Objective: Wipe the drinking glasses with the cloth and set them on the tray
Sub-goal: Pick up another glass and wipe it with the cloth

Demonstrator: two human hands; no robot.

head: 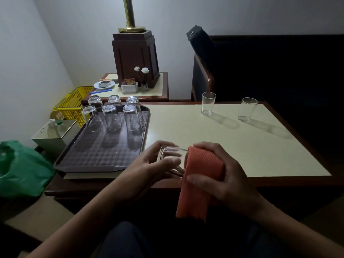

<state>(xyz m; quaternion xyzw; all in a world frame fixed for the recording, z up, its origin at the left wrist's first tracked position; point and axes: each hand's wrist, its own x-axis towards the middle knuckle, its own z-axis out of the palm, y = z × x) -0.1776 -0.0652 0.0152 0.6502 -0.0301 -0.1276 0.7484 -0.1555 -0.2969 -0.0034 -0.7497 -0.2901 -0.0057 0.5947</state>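
Note:
A clear drinking glass (172, 153) lies on its side over the table's near edge, its base end gripped by my left hand (160, 164). My right hand (221, 175) holds an orange ribbed cloth (201, 175) wrapped round the glass's other end; the cloth's tail hangs down below. On the left sits a dark checkered tray (100, 155) with several glasses (111, 118) standing upside down at its far end. Two upright glasses, one (208, 103) and another (247, 109), stand on the far right part of the cream table top (223, 146).
A side table behind holds a wooden lamp base (135, 58), a saucer (103, 84), a sachet holder (129, 86) and flowers. A yellow basket (72, 105), a white bin (55, 135) and a green bag (20, 168) lie left. A dark chair (242, 67) stands behind the table.

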